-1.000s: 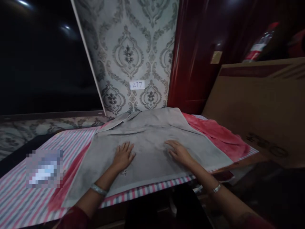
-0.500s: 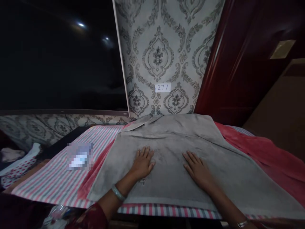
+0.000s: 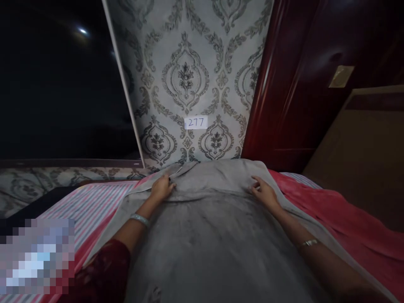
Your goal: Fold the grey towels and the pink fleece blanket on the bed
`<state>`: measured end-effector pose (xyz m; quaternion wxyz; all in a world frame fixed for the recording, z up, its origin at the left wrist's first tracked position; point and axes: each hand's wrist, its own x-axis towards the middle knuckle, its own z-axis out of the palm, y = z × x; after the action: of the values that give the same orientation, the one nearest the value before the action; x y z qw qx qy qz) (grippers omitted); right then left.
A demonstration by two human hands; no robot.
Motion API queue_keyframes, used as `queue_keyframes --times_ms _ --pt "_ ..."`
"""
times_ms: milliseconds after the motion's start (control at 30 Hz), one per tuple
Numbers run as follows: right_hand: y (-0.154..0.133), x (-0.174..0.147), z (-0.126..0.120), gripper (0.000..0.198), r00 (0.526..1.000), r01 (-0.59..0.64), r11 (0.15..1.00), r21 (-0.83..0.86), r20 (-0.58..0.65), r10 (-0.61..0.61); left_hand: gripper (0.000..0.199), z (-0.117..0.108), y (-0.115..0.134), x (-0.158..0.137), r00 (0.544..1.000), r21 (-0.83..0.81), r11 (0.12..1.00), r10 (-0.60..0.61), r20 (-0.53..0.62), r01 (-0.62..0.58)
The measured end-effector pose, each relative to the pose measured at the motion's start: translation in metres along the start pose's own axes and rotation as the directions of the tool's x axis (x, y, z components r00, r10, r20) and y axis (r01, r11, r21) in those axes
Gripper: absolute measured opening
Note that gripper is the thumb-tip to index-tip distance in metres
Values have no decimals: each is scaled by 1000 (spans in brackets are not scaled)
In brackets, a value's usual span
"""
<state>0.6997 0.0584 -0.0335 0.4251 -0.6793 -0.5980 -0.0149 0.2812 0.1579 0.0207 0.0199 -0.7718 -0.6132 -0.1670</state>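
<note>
The left hand point(image 3: 161, 188) and the right hand point(image 3: 264, 192) each pinch the far edge of the grey towel point(image 3: 214, 235) (on a red blanket point(image 3: 347, 219)).

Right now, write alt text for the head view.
Both hands, left hand and right hand, grip the far fold of a grey towel spread over a red cloth and striped sheet, below patterned wallpaper labelled 277.

Moved from flat near the middle of the grey towel point(image 3: 217, 235) up to its far edge: left hand point(image 3: 161, 188) and right hand point(image 3: 264, 192), fingers now curled on the fold.
</note>
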Motion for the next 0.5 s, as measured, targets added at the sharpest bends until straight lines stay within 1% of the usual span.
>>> queue_keyframes --times_ms 67,100,133,200,233,267,333,400,433,467,500 --pt "2 28 -2 68 989 -148 983 -112 -44 144 55 8 6 21 987 12 988 -152 51 152" --pt "4 39 -1 75 973 -228 960 -165 -75 218 56 13 9 29 974 15 977 -213 71 213" --pt "5 48 0 82 953 -300 932 -202 -106 283 55 18 11 36 964 16 967 -254 82 254" --pt "8 62 2 91 923 -384 894 -232 -118 366 43 26 14 46 956 13 959 -284 78 284" --pt "10 67 3 90 914 -405 883 -239 -100 392 35 29 15 50 957 9 959 -284 65 284" --pt "13 71 4 84 908 -417 875 -245 -78 411 30 31 15 54 959 5 960 -280 48 280" --pt "20 78 2 65 895 -444 860 -250 -69 441 25 33 15 60 961 -1 961 -275 10 275" --pt "31 84 -4 48 881 -472 857 -209 -153 448 26 33 14 67 961 -57 964 -265 -77 261" --pt "37 87 -8 44 869 -482 859 -174 -216 445 27 33 14 71 957 -101 963 -260 -132 248" --pt "44 88 -12 43 848 -497 857 -140 -289 444 28 35 13 74 949 -148 962 -256 -184 231" --pt "51 90 -14 44 838 -485 865 -128 -349 419 29 38 12 77 941 -188 959 -251 -228 211"
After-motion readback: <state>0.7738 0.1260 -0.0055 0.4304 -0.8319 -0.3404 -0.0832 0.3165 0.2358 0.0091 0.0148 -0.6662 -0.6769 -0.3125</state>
